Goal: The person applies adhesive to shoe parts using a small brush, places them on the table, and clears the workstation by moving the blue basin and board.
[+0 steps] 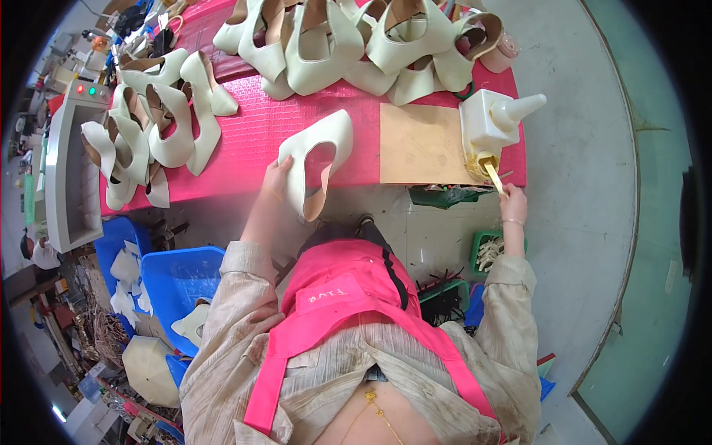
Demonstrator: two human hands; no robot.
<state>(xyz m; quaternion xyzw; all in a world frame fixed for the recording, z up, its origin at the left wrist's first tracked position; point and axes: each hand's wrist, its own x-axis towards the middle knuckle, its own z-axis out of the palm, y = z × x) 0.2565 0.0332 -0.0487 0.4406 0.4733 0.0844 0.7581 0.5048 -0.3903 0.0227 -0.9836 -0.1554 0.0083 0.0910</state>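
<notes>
The left hand (277, 174) has its fingers clamped on the left edge of a pale shoe upper (297, 159), which is held slantwise at the near edge of the pink worktable (248, 137), its lower end reaching past that edge and its brown lining partly exposed. The right hand (513, 204), at the table's right end, has its fingers closed together on a slim pale yellow stick (495, 179); the stick's far end meets the yellow-stained mouth of a white container (486, 122) with a conical spout, though how deep it sits is difficult to make out at this scale. Just left of the container lies a flat tan board (419, 141). Further pale uppers (322, 48) are massed along the far side of the table, and a second group (170, 133) stands at the left, beside a grey machine housing (70, 163) with red and green lights. Below the table at left is a blue bin (178, 263).
</notes>
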